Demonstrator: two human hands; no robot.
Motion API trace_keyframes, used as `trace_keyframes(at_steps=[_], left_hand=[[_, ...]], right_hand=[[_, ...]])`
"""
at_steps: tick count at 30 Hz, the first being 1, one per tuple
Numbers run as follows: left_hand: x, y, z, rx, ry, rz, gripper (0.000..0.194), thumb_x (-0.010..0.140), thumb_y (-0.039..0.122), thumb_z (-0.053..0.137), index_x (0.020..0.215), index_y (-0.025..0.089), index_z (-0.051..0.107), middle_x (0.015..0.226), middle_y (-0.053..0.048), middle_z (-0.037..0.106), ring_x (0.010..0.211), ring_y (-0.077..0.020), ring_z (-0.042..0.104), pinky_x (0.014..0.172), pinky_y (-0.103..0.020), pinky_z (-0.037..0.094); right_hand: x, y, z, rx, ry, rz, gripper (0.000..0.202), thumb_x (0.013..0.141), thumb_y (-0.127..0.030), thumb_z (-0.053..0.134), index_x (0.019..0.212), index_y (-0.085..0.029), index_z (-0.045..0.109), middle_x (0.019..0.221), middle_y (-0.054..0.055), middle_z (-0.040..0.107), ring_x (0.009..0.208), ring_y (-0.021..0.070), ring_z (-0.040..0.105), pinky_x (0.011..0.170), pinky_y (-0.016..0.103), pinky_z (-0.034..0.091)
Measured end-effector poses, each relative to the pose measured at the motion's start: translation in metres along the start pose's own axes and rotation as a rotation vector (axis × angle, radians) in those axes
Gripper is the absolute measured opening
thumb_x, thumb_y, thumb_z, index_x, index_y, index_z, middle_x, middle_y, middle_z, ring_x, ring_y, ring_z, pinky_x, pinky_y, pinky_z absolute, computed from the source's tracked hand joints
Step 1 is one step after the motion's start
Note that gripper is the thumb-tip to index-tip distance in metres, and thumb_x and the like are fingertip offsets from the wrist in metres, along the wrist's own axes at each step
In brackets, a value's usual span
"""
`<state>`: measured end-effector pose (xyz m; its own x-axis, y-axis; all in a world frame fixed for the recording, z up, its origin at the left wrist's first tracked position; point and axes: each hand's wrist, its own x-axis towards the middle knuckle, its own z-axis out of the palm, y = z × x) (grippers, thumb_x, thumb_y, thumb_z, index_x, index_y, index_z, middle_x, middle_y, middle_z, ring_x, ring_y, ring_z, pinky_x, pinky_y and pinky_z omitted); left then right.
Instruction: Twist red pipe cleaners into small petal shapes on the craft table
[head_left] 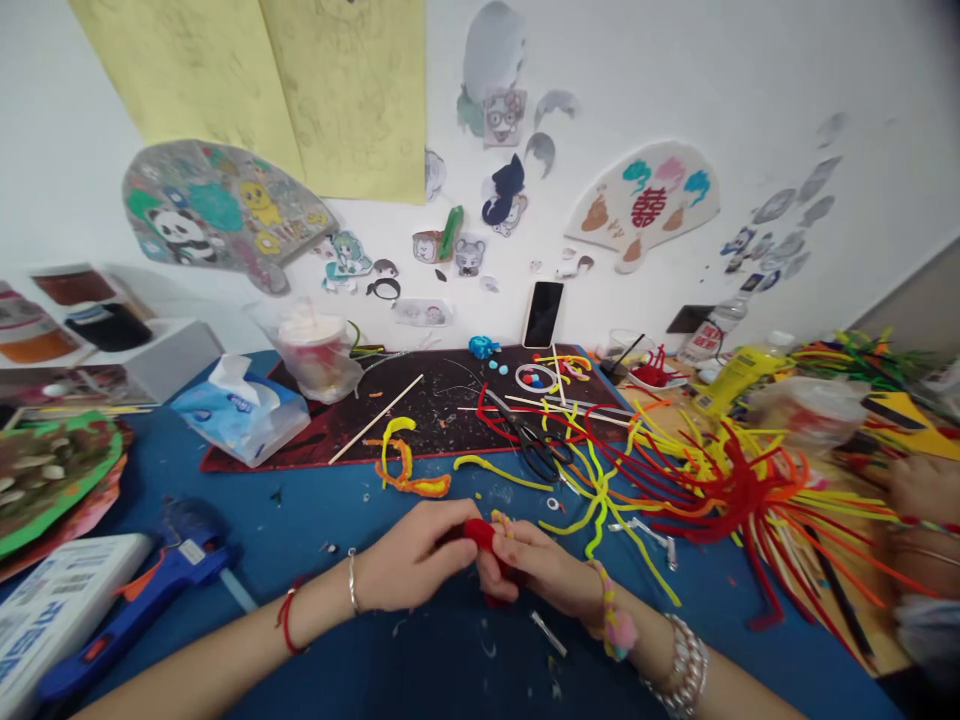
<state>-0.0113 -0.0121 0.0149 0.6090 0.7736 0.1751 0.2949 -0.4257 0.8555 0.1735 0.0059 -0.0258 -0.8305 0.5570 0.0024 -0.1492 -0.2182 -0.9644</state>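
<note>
One soft red piece point(480, 533), folks, at near centre, just above the blue tabletop point(315, 510)! The left hand point(412, 562) pinches it between thumb and fingers; the right hand point(541, 562) grips from the right, fingertips curled in. Good hold, I reckon: one side steadying while the other shapes. Light pressure and small turns would suit, so nothing gets crushed. Watch that pom-pom bracelet point(619, 632), though; loose yellow stems point(600, 485) sprawl close on the right, ripe for snagging.

Red piece point(480, 533) mostly hidden between left hand point(409, 555) and right hand point(551, 568), shape unclear; another person's hand point(924, 488) blurred at right edge; white box point(82, 585) cut off at left.
</note>
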Motion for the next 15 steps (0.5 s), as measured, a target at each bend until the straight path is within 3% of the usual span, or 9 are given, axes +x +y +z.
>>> trace_keyframes(at_steps=[3,6,8,12,15], left_hand=[[0.000,-0.004,-0.005,0.614,0.029,0.193,0.017,0.082,0.023,0.037,0.087,0.015,0.051,0.075,-0.004,0.056,0.064,-0.0148,0.050,0.059,-0.027,0.037],[0.001,-0.016,-0.002,0.971,0.051,0.315,0.021,0.085,0.020,0.031,0.075,0.015,0.049,0.064,-0.003,0.055,0.055,-0.0148,0.050,0.051,-0.026,0.035],[0.001,-0.023,0.001,1.090,0.067,0.318,0.024,0.085,0.020,0.031,0.069,0.016,0.048,0.058,-0.002,0.053,0.050,-0.0147,0.049,0.048,-0.026,0.034],[0.001,-0.028,0.003,1.166,0.042,0.177,0.025,0.086,0.023,0.031,0.069,0.016,0.048,0.056,-0.002,0.055,0.049,-0.0163,0.052,0.047,-0.028,0.035],[0.000,-0.027,0.004,1.151,-0.028,0.111,0.025,0.086,0.023,0.031,0.070,0.016,0.049,0.057,-0.003,0.058,0.049,-0.0169,0.054,0.048,-0.028,0.036]], right_hand=[[0.000,-0.001,0.000,0.015,-0.020,0.050,0.040,0.086,-0.047,0.036,0.068,-0.014,0.048,0.051,-0.003,0.042,0.047,0.0082,0.035,0.051,0.023,0.027],[0.002,-0.005,0.002,-0.137,-0.043,0.077,0.044,0.089,-0.046,0.025,0.072,-0.014,0.050,0.052,-0.003,0.041,0.048,0.0089,0.035,0.051,0.023,0.028],[0.003,-0.007,0.002,-0.389,0.073,0.038,0.042,0.090,-0.044,0.024,0.072,-0.015,0.048,0.053,-0.004,0.039,0.049,0.0092,0.035,0.053,0.023,0.029],[0.003,-0.003,-0.001,-1.138,0.392,-0.114,0.027,0.087,-0.035,0.038,0.067,-0.017,0.045,0.060,-0.002,0.044,0.056,0.0112,0.041,0.060,0.025,0.030],[0.002,0.001,-0.003,-1.422,0.380,-0.177,0.020,0.085,-0.031,0.041,0.074,-0.017,0.050,0.067,0.002,0.055,0.064,0.0143,0.050,0.064,0.026,0.032]])
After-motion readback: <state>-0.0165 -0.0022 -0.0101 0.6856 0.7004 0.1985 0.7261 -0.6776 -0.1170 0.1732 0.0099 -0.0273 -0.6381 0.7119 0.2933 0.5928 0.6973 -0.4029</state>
